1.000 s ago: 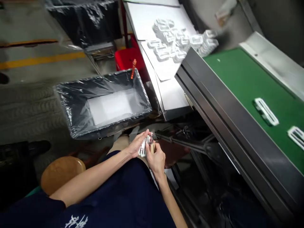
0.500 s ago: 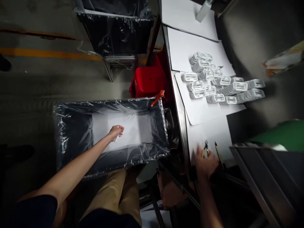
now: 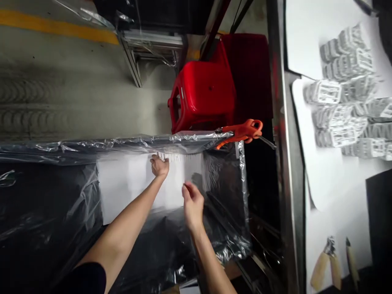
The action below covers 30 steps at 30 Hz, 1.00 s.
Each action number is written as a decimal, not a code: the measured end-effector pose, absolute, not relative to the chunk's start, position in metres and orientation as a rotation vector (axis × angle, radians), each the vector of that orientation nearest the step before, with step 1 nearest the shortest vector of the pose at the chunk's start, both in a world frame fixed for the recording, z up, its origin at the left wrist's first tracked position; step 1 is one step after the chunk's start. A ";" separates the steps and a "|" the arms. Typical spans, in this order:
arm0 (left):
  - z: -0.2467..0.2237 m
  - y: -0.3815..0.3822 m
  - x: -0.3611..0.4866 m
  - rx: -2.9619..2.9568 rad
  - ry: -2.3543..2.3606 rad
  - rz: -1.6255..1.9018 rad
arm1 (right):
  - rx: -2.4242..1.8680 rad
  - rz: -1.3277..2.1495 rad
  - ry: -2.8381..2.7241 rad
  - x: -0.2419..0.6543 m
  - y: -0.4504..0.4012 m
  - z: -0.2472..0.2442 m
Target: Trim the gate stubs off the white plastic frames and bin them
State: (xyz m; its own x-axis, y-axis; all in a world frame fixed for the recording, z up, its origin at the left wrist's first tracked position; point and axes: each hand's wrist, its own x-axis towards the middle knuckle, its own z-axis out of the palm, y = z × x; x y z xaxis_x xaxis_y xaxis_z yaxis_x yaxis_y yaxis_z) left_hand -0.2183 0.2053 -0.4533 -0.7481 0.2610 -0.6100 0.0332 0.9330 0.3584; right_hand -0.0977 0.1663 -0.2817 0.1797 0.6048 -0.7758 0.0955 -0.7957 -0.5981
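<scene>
White pieces [image 3: 180, 157] are lined up in a row on a white sheet [image 3: 122, 192] inside the plastic-lined box [image 3: 243, 179], along its far wall. The left hand [image 3: 159, 165] is reached into the box at the left end of this row, palm down and fingers bent; whether a piece is clamped in them cannot be told. The right hand [image 3: 194, 204] is held over the box's near part, thumb and forefinger curled close to each other; whether anything is pinched there cannot be told.

The step in hand is judged to be the setting or straightening of pieces in the row. For the next move, a piece would need to be kept upright and square to its neighbours, without the others being knocked.

The row is partly hidden by the left hand and the box's far rim, and its pieces are too small to be counted. The right fingertips are blurred. To the right of the box, stacks of white frames [image 3: 343, 85] on the tabletop [image 3: 297, 179] are blurred and cut off, and pliers [image 3: 320, 269] are laid nearer.
</scene>
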 end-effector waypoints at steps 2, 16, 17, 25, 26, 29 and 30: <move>-0.458 0.200 -0.223 0.225 2.359 0.450 | -2.100 1.715 -0.420 -0.134 0.187 -0.342; -0.475 0.187 -0.253 0.251 2.073 0.668 | -2.286 1.458 -0.061 -0.202 0.232 -0.457; -0.474 0.186 -0.255 0.230 2.044 0.685 | -2.266 1.443 -0.087 -0.200 0.230 -0.456; -0.395 0.150 -0.254 0.047 1.643 0.876 | -2.065 1.468 -0.372 -0.145 0.188 -0.375; -0.376 0.146 -0.253 0.051 1.587 0.884 | -2.024 1.482 -0.418 -0.129 0.183 -0.351; -0.310 0.136 -0.240 0.101 1.429 0.845 | -1.907 1.469 -0.532 -0.069 0.164 -0.262; -0.286 0.135 -0.233 0.130 1.375 0.799 | -1.869 1.465 -0.553 -0.045 0.154 -0.225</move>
